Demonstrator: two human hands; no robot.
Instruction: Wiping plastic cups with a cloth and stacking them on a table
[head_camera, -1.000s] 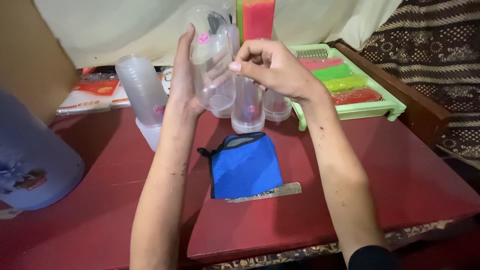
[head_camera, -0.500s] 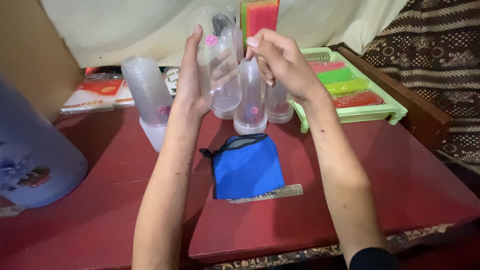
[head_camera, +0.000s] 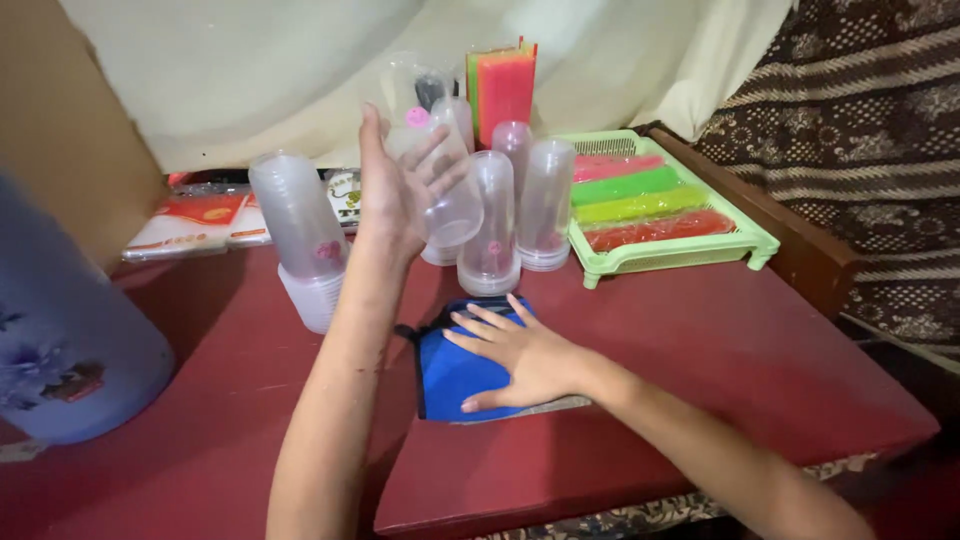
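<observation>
While left hand grips clear bottle | right hand flat on blue pouch

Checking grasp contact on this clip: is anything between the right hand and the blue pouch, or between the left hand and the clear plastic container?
Nothing visible. The right hand lies flat, directly on the blue pouch on the red table. The left hand grips the clear plastic container bare, raised above the table in front of the upright clear containers.
</observation>
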